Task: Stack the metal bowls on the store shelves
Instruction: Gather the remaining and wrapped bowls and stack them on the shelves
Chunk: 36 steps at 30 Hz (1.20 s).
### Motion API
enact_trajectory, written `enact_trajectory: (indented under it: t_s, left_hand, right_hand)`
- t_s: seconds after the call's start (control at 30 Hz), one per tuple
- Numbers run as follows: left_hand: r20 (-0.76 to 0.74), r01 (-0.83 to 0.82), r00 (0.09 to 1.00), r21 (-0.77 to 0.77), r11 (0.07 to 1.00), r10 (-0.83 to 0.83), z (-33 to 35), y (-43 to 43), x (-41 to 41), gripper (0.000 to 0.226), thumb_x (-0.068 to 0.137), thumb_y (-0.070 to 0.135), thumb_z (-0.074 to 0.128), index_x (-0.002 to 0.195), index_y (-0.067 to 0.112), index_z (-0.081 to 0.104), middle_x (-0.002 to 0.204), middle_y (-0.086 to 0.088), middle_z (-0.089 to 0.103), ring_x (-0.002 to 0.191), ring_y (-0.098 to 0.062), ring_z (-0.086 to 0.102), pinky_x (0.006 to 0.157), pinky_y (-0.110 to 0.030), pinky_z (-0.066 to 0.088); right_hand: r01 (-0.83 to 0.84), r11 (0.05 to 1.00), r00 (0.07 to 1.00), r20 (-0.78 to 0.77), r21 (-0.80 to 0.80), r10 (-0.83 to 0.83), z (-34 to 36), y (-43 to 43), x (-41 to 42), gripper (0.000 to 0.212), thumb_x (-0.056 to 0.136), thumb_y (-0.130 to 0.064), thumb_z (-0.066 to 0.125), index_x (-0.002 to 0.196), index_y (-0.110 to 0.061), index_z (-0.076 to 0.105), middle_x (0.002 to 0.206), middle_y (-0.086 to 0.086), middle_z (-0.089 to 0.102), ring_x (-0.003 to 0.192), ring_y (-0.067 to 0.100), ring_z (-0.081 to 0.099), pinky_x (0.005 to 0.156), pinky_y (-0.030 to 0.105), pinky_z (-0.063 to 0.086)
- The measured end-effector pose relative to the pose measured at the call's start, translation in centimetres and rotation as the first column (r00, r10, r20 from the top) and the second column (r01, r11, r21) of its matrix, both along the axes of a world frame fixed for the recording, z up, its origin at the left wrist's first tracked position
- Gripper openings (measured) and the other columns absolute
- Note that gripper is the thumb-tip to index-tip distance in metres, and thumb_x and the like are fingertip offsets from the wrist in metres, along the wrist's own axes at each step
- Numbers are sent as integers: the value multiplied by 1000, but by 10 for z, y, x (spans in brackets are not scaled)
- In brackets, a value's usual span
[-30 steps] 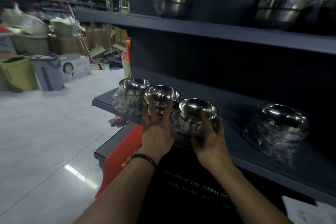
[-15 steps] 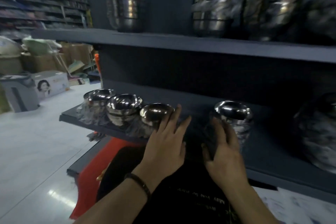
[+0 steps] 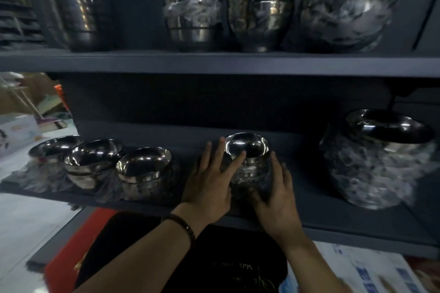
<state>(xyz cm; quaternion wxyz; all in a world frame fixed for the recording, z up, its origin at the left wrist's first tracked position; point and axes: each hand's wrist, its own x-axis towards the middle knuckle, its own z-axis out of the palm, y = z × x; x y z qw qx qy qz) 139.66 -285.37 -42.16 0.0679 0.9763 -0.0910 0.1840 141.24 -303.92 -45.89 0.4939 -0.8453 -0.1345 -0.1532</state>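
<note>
A small stack of metal bowls in clear wrap (image 3: pixel 248 164) stands on the dark middle shelf (image 3: pixel 147 201), near its front. My left hand (image 3: pixel 209 185) lies against the stack's left side, fingers straight and spread, index tip on the top rim. On the right side my right hand (image 3: pixel 277 200) cups the stack, thumb curled across its lower front. Three more small bowl stacks (image 3: pixel 142 169) (image 3: pixel 92 162) (image 3: pixel 53 150) line the shelf's left end.
A large wrapped bowl stack (image 3: pixel 381 162) fills the shelf's right end. The upper shelf (image 3: pixel 214 64) carries several tall bowl stacks (image 3: pixel 192 14). Below are a red surface (image 3: pixel 69 257) and printed sheets (image 3: pixel 371 269); boxes and white floor lie to the left.
Both hands left the three left stacks and moved right to the wrapped stack. My left hand now touches it and my right hand closes round its right side; the view swung right.
</note>
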Motion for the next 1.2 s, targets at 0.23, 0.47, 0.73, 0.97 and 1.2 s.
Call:
enact_trajectory:
  t_s: [0.23, 0.47, 0.73, 0.97, 1.2]
  left_hand:
    - [4, 50, 999, -131, 990, -50, -14, -9, 9, 105, 97, 18, 63, 160, 57, -11, 171, 12, -32, 164, -23, -9, 123, -48, 37]
    - [59, 114, 993, -226, 968, -103, -25, -2, 7, 100, 98, 14, 63, 164, 52, -1, 170, 16, -33, 163, -17, 1, 116, -27, 30]
    - [-1, 87, 996, -255, 963, -91, -23, 30, -12, 92, 98, 8, 60, 164, 49, 11, 173, 19, -19, 162, -15, 9, 124, -29, 27]
    - [89, -5, 996, -212, 977, 25, -3, 55, -13, 39, 103, 19, 57, 140, 32, 49, 147, 7, 42, 134, -21, 38, 110, -44, 46]
    - [242, -76, 966, -58, 995, 88, 11, 70, -18, 14, 98, 24, 66, 108, 34, 62, 120, 11, 58, 116, -22, 50, 92, -40, 52]
  right_hand:
    - [-92, 990, 991, -85, 108, 102, 0, -3, 25, 113, 87, -25, 82, 158, -64, 5, 167, -4, 37, 153, 17, 39, 123, 47, 39]
    - [-171, 977, 980, -77, 125, 182, -3, 9, 18, 118, 80, -26, 85, 159, -63, 7, 161, -13, 45, 146, 9, 46, 119, 45, 44]
    - [-245, 963, 966, -54, 111, 252, -10, 36, -2, 117, 80, -41, 87, 160, -61, 5, 168, -11, 36, 159, 16, 28, 124, 52, 35]
    - [-272, 961, 960, -51, 49, 274, -10, 59, -24, 112, 88, -27, 84, 158, -64, 5, 163, -17, 38, 151, 5, 37, 123, 42, 40]
    - [-285, 956, 957, -64, -61, 281, -4, 66, -34, 113, 93, -20, 78, 154, -71, -2, 159, -12, 36, 143, 6, 43, 118, 32, 44]
